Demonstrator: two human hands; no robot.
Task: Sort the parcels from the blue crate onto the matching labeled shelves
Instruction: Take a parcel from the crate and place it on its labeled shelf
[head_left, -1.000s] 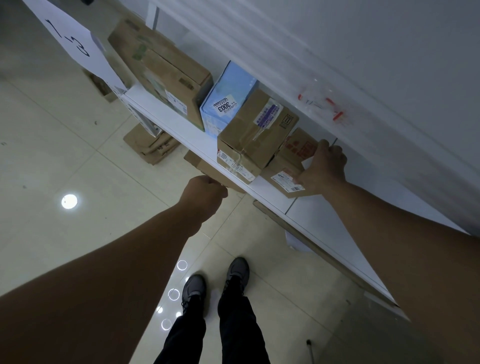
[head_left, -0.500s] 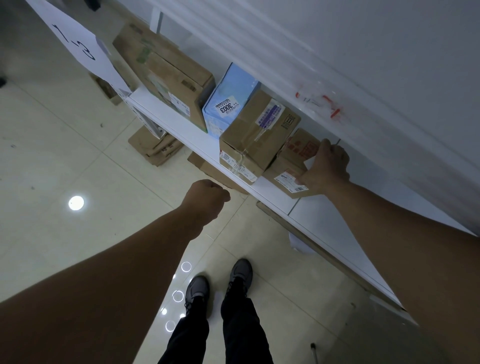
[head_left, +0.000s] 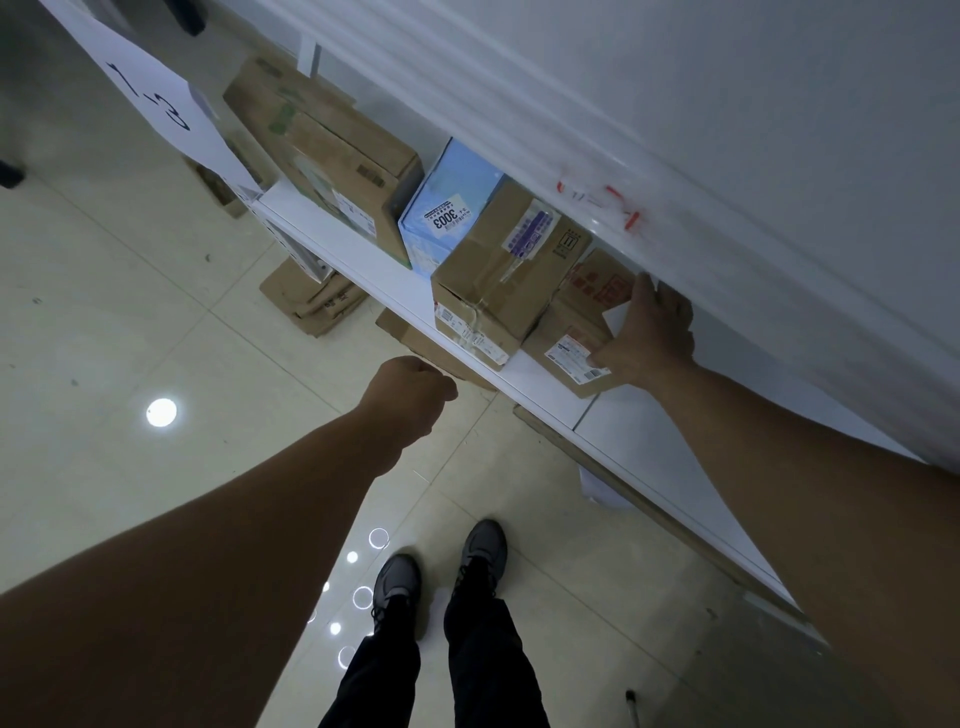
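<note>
A person stands in front of a white shelf (head_left: 524, 376) and looks down at it. The right hand (head_left: 649, 338) is flat on a small brown box (head_left: 571, 322) at the right end of the row of parcels. The fingers are spread over the top and the thumb presses the front edge by a white sticker. The hand touches the box, but I cannot tell if it grips it or just pushes it. The small box sits on the shelf, right against a bigger brown box (head_left: 498, 280) on its left.

Next to that one stands a light blue box (head_left: 441, 218) with a sticker that reads 3003. Further left is a big brown box (head_left: 332, 161) leaning back.

The left hand (head_left: 410, 395) is curled into a loose fist in the air in front of the shelf. It holds nothing that I can see and touches nothing.

A white paper sign (head_left: 150, 104) with handwriting hangs at the left end of the shelf. Some flat cardboard (head_left: 311, 301) lies on the shiny floor (head_left: 104, 338) under the shelf. Two gray shoes (head_left: 441, 571) and dark pants show at the bottom
</note>
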